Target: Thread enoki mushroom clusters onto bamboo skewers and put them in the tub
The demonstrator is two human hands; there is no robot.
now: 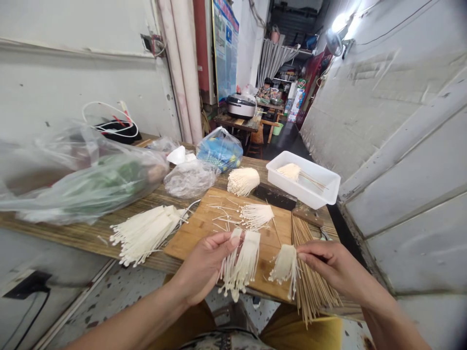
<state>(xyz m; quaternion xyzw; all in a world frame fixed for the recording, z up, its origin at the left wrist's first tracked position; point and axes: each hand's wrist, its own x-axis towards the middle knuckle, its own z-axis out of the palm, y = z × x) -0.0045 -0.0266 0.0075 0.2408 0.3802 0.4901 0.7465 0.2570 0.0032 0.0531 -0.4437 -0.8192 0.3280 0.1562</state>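
My left hand [213,257] pinches the cut ends of a bunch of enoki mushrooms [246,260], whose caps hang down over the near edge of the wooden cutting board [219,197]. In my right hand [324,260], thumb and fingers grip the side of a smaller enoki cluster [286,262] above the board's right part. Another fanned enoki piece [257,215] and loose strands lie on the board, near a thin stick. Bamboo skewers [310,277] are piled beside the board, under my right hand. A large enoki bunch [148,233] rests left of the board.
Behind the board are an enoki bundle [243,181], a dark-bladed cleaver [276,195] and a white plastic tub [306,194] with skewered enoki. Plastic bags [91,180], one holding greens, cover the table's left side. A blue-filled bag [220,149] stands farther back.
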